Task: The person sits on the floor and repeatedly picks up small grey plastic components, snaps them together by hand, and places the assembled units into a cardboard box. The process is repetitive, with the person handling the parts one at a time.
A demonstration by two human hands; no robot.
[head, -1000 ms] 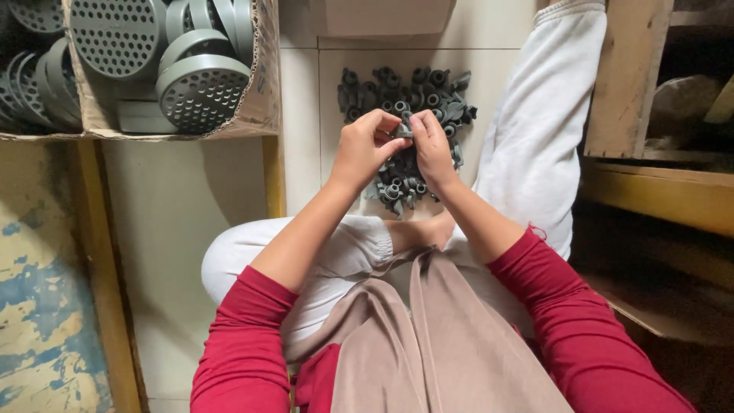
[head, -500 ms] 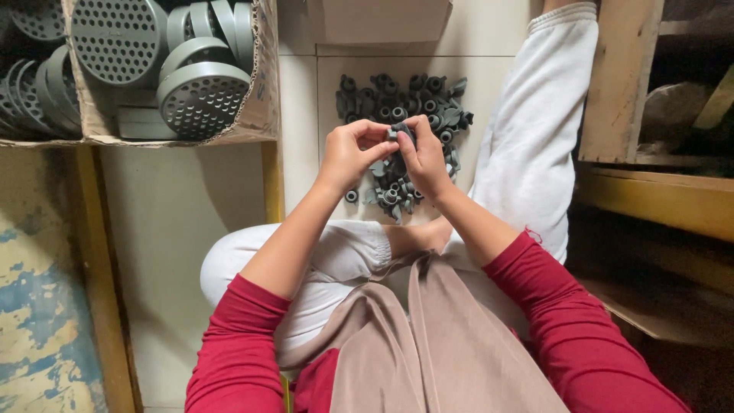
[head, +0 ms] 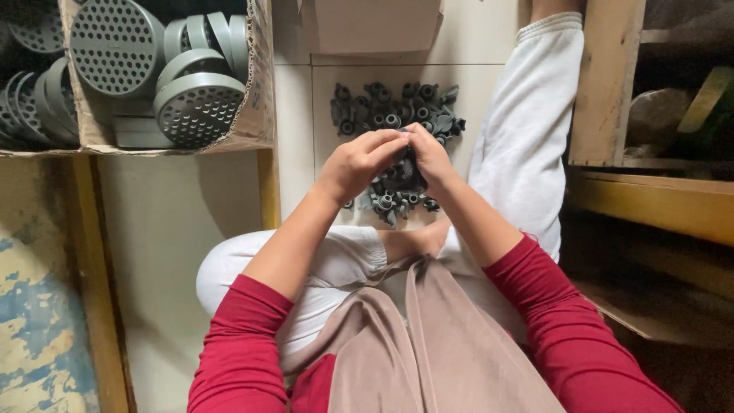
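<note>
- Head view: left hand (head: 358, 162) and right hand (head: 430, 155) met fingertip to fingertip, fingers pinching a small grey fitting (head: 403, 162), mostly hidden.
- Both hands were held above a pile of grey fittings (head: 394, 115) on the tiled floor (head: 294, 115).
- A cardboard box (head: 256, 99) of perforated grey discs (head: 197, 107) stood to the left.

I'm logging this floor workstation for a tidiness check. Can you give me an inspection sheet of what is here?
Surface: pale tiled floor; the person sits on it.
Job's things: pile of small grey parts on the tile; the piece between the fingertips is hidden.
Clutter: flat cardboard beyond the pile.
Grippers: left hand and right hand meet above the pile, fingers pinched together.
Cables: nothing seen.
Surroundings: cardboard box of grey perforated discs at left; wooden shelves at right.
</note>
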